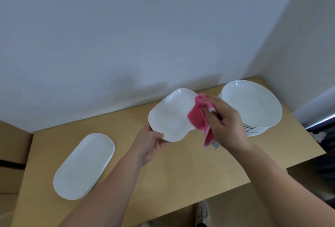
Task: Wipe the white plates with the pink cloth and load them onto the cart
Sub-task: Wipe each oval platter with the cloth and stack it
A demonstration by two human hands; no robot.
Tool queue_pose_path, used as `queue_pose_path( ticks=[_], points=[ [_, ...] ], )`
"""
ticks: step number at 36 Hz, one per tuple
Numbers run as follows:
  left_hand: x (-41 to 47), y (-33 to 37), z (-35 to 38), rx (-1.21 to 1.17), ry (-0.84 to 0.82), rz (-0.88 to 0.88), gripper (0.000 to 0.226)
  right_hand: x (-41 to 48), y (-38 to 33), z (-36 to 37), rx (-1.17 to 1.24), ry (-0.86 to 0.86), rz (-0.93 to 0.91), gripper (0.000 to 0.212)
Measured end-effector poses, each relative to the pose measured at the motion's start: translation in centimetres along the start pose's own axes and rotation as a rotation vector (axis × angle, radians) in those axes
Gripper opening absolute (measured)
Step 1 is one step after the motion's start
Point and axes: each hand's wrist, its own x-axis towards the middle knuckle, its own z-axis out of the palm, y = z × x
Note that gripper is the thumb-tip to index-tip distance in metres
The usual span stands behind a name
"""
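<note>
1. Centrally, a white, rounded-square ceramic plate [170, 116] is held up above the table, between the two hands and clear of the other dishes.
2. The left hand [150, 145] grips this plate at its near-left rim. The thumb lies curled over the upper face, and the fingers are tucked under the plate, where they are mostly hidden.
3. The right hand [224, 123] is closed round a bunched pink cloth [197, 118], fingers curled over the fabric. It presses the cloth against the right side of the plate, covering that edge.
4. A loose tail of the cloth hangs below the right hand, showing a paler grey-blue underside.
5. The plate is tilted, its eating face turned up and toward the camera. One rounded corner points away toward the wall and the opposite one sits near the left hand. It looks about as wide as it is long, so I cannot tell a long axis.
6. To the right, just behind the right hand, a stack of round white plates [252, 103] stands at the far right corner of the table. The top one carries a few dark specks.
7. To the left, well apart from the hands, a low stack of white oval platters [83, 165] lies flat, its long axis running from near-left to far-right.
8. Both stacks rest on a light wooden table [181, 172], which stands against a plain white wall [145, 27].
9. A pale shoe [202, 212] shows on the floor below the table's near edge.
</note>
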Motion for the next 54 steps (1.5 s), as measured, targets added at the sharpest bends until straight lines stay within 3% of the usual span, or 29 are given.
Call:
queue_pose_path(
  ticks=[5, 8, 11, 13, 15, 18, 21, 23, 26, 29, 31, 34, 37, 40, 42, 45, 49, 54],
  points=[
    [-1.8, 0.4, 1.3, -0.021, -0.081, 0.048, 0.053, 1.9, -1.9, 1.6, -0.256, -0.070, -0.231, 0.034],
    [-2.9, 0.4, 2.3, -0.037, -0.117, 0.088, 0.053, 2.0, -1.6, 3.6, -0.501, -0.326, -0.316, 0.038],
    [-3.9, 0.5, 2.9, -0.018, -0.175, 0.149, 0.051, 0.7, -0.4, 4.7, -0.552, -0.559, -0.196, 0.050],
    [-4.4, 0.5, 2.9, 0.004, -0.175, 0.171, 0.051, 0.2, -0.2, 4.4, -0.361, -0.501, -0.152, 0.046],
    [-4.8, 0.5, 2.9, 0.019, -0.161, 0.183, 0.049, 0.0, -0.5, 3.7, -0.211, -0.315, -0.105, 0.039],
    [-5.1, 0.6, 3.2, 0.013, -0.153, 0.210, 0.049, -0.2, -0.7, 3.5, -0.279, -0.072, -0.083, 0.036],
    [-5.3, 0.8, 3.6, 0.017, -0.180, 0.243, 0.051, -0.4, -1.2, 4.2, -0.414, -0.072, -0.089, 0.044],
    [-5.3, 0.9, 3.8, 0.015, -0.203, 0.258, 0.052, -0.4, -1.5, 4.7, -0.525, -0.054, -0.070, 0.056],
    [-5.5, 0.9, 3.9, -0.016, -0.190, 0.271, 0.055, -0.4, -1.6, 4.4, -0.567, 0.130, 0.062, 0.087],
    [-5.6, 0.9, 4.0, -0.059, -0.200, 0.306, 0.055, -0.5, -1.8, 3.7, -0.138, 0.242, 0.379, 0.122],
    [-5.7, 0.8, 4.4, -0.069, -0.214, 0.320, 0.057, -0.7, -2.0, 4.0, -0.002, 0.211, 0.446, 0.134],
    [-6.2, 0.7, 5.1, -0.038, -0.246, 0.355, 0.054, -0.8, -2.9, 4.6, -0.120, 0.209, 0.319, 0.129],
    [-6.5, 0.6, 5.6, 0.013, -0.249, 0.360, 0.055, -0.5, -3.0, 4.8, -0.564, 0.185, 0.055, 0.107],
    [-6.7, 0.6, 5.6, 0.015, -0.263, 0.347, 0.059, 0.1, -3.2, 5.0, -0.675, -0.074, -0.126, 0.076],
    [-6.8, 0.6, 5.6, 0.014, -0.280, 0.345, 0.063, 0.2, -2.6, 5.2, -0.758, -0.269, -0.119, 0.070],
    [-6.9, 0.8, 5.6, -0.001, -0.286, 0.350, 0.060, 0.5, -2.0, 4.8, -0.881, -0.370, -0.122, 0.069],
    [-6.8, 1.2, 5.8, -0.025, -0.287, 0.331, 0.060, 1.4, -2.2, 4.2, -0.925, -0.365, -0.138, 0.075],
    [-7.0, 1.2, 5.7, 0.014, -0.239, 0.302, 0.070, 3.6, -1.7, 2.8, -0.935, -0.225, -0.021, 0.066]
  ],
)
